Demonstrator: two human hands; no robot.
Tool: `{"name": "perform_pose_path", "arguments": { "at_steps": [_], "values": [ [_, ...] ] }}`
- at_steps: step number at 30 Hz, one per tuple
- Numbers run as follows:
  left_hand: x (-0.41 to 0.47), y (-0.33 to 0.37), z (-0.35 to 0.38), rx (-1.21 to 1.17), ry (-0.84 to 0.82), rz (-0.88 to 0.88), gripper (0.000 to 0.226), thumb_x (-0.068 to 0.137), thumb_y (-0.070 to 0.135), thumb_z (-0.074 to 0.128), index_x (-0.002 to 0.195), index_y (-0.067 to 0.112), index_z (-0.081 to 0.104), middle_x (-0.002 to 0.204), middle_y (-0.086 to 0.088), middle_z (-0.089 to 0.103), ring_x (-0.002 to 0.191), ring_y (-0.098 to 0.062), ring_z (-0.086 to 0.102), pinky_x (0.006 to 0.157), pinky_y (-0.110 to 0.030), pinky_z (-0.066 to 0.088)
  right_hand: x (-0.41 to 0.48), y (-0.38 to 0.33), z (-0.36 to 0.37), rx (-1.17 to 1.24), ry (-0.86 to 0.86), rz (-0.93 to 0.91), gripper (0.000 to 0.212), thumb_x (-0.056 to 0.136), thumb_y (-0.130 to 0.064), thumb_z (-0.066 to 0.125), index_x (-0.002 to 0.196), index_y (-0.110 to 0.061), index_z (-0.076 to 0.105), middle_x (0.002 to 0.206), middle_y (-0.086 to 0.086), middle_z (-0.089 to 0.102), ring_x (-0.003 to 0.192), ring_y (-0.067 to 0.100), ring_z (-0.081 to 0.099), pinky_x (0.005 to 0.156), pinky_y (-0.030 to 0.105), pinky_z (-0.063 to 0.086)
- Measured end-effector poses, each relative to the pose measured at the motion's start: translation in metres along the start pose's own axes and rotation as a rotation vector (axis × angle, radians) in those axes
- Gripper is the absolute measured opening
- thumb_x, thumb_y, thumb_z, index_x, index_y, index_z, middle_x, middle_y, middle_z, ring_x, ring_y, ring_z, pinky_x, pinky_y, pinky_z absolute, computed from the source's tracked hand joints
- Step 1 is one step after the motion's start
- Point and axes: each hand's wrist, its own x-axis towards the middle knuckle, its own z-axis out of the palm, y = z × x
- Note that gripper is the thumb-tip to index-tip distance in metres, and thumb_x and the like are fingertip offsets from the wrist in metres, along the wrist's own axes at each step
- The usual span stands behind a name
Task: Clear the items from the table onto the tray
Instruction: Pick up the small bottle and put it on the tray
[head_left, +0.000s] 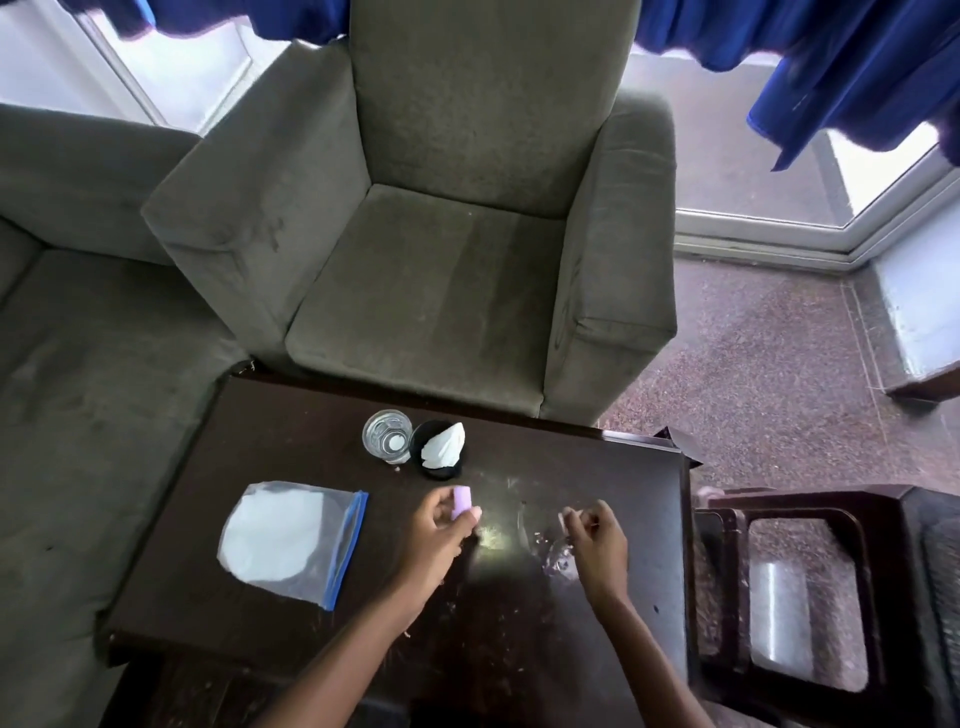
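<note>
My left hand (441, 530) pinches the small lilac cylinder (461, 503) at my fingertips, over the dark wooden table (260, 426). I'd keep that pinch firm and carry it low to the tray (not in sight). My right hand (597, 540) curls over a crinkled clear wrapper (558, 553) just beneath it, gripped or not I cannot tell; nothing bears legible writing.

Head camera, looking steeply down over table (291, 415).
</note>
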Motion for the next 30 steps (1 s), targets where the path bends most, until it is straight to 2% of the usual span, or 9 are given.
{"name": "perform_pose_path", "arguments": {
  "at_steps": [3, 7, 11, 20, 26, 30],
  "values": [
    [-0.022, 0.012, -0.009, -0.042, -0.071, 0.002, 0.033, 0.087, 0.014, 0.062, 0.119, 0.011, 0.056, 0.107, -0.008, 0.068, 0.077, -0.010, 0.062, 0.063, -0.017, 0.046, -0.047, -0.038, -0.037, 0.364, -0.044, 0.064, 0.033, 0.090, -0.006, 0.057, 0.066, -0.013, 0.035, 0.061, 0.006, 0.054, 0.055, 0.020, 0.055, 0.048, 0.028, 0.044],
    [-0.055, 0.030, -0.023, -0.135, -0.211, 0.067, 0.028, 0.089, 0.011, 0.059, 0.114, 0.021, 0.055, 0.092, 0.000, 0.073, 0.064, -0.004, 0.064, 0.062, -0.018, 0.046, -0.106, -0.073, -0.073, 0.660, -0.105, 0.113, 0.032, 0.092, -0.006, 0.053, 0.067, -0.014, 0.035, 0.063, 0.010, 0.056, 0.051, 0.019, 0.059, 0.046, 0.023, 0.048],
    [-0.082, 0.040, -0.030, -0.173, -0.335, 0.156, 0.025, 0.090, 0.008, 0.057, 0.110, 0.022, 0.055, 0.091, -0.001, 0.073, 0.064, -0.005, 0.065, 0.062, -0.016, 0.049, -0.151, -0.092, -0.091, 0.929, -0.134, 0.181, 0.026, 0.093, -0.008, 0.050, 0.069, -0.015, 0.041, 0.060, 0.008, 0.060, 0.047, 0.016, 0.059, 0.046, 0.025, 0.049],
    [-0.138, 0.037, 0.005, -0.145, -0.589, 0.228, 0.024, 0.090, 0.005, 0.053, 0.109, 0.020, 0.055, 0.099, -0.009, 0.073, 0.069, -0.009, 0.066, 0.063, -0.019, 0.049, -0.202, -0.093, -0.123, 0.920, -0.098, 0.142, 0.028, 0.091, -0.011, 0.053, 0.067, -0.015, 0.041, 0.058, 0.010, 0.055, 0.044, 0.017, 0.052, 0.045, 0.022, 0.044],
    [-0.182, 0.033, 0.064, -0.052, -0.731, 0.282, 0.029, 0.087, 0.010, 0.056, 0.114, 0.019, 0.056, 0.091, -0.002, 0.075, 0.076, -0.014, 0.065, 0.072, -0.025, 0.047, -0.218, -0.068, -0.180, 0.994, -0.024, 0.089, 0.025, 0.091, -0.007, 0.052, 0.068, -0.014, 0.044, 0.061, 0.011, 0.061, 0.045, 0.016, 0.051, 0.045, 0.023, 0.040],
    [-0.214, 0.025, 0.121, -0.024, -0.778, 0.293, 0.027, 0.088, 0.008, 0.056, 0.113, 0.018, 0.057, 0.097, -0.004, 0.075, 0.076, -0.012, 0.068, 0.071, -0.024, 0.048, -0.230, -0.030, -0.232, 1.014, 0.045, 0.085, 0.029, 0.091, -0.006, 0.052, 0.065, -0.016, 0.045, 0.058, 0.005, 0.061, 0.046, 0.014, 0.051, 0.043, 0.021, 0.036]
  ]
}}
